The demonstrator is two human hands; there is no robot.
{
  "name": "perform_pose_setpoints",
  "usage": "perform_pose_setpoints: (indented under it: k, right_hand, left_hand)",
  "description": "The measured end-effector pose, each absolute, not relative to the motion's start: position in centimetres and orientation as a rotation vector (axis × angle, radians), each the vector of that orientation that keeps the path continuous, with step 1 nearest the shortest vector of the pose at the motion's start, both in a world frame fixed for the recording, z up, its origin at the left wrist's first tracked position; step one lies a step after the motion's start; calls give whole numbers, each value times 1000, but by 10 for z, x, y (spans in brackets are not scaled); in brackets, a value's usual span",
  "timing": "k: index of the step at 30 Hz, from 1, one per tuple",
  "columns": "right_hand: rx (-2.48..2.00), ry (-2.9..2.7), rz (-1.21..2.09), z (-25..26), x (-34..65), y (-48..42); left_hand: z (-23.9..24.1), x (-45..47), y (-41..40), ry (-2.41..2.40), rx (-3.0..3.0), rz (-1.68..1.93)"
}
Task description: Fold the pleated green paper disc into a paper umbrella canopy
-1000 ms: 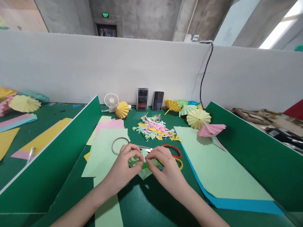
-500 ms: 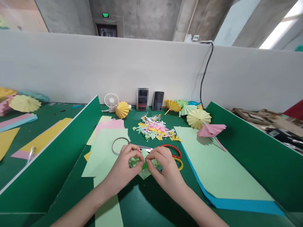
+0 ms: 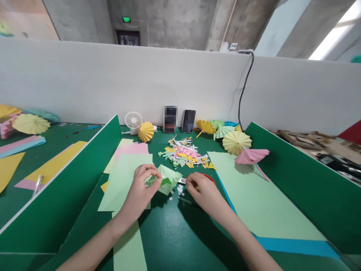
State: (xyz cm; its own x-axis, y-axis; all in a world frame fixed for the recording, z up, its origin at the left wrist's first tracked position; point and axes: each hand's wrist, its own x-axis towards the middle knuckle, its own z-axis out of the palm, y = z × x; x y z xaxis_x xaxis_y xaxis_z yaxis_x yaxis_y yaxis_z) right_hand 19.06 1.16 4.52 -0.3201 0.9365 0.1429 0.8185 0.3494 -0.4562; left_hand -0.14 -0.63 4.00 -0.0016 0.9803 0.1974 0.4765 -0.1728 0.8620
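Observation:
My left hand [image 3: 146,184] pinches a folded, pleated piece of light green paper [image 3: 168,178] by its left side. The paper is partly spread and held above the table. To the right of it, apart from the paper, is my right hand [image 3: 201,188], its thumb and fingertips closed together. Whatever may be between those fingers is too small to make out. Scissors with a red handle [image 3: 208,176] lie behind and beneath the right hand, mostly hidden. Small white paper scraps [image 3: 181,190] lie on the table between the hands.
A heap of coloured paper scraps [image 3: 186,152] lies ahead. Light green sheets [image 3: 124,177] lie left, more green sheets [image 3: 270,203] right. Paper umbrellas [image 3: 237,142], a small fan [image 3: 133,120] and a phone [image 3: 188,121] stand at the back. Green dividers [image 3: 93,169] flank the space.
My hands have moved apart. The left hand has drawn the green paper up and leftward, while the right hand has shifted right. A grey ring beside the left hand no longer shows.

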Motion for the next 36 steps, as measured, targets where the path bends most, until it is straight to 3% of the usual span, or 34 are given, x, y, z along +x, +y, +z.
perform_pose_setpoints:
  k: [9,17,23,29,36]
  right_hand:
    - [-1460,-2608,535,42,185,-1]
    - [-1394,-2580,545,43,182,-3]
    - [-1553,-2348,342,40,184,5]
    - [-1233,-1964,287,45,184,2]
    - [-1041,-2101,279,47,175,-10]
  left_hand:
    - [39,-3,-5,1521,1663,1181]
    - [41,-2,-6,1499,1633,1178]
    - [39,-3,-6,1507,1661,1180]
    - [41,-1,-7,1463,1767,1074]
    - [41,2,-9,1383,1890,1004]
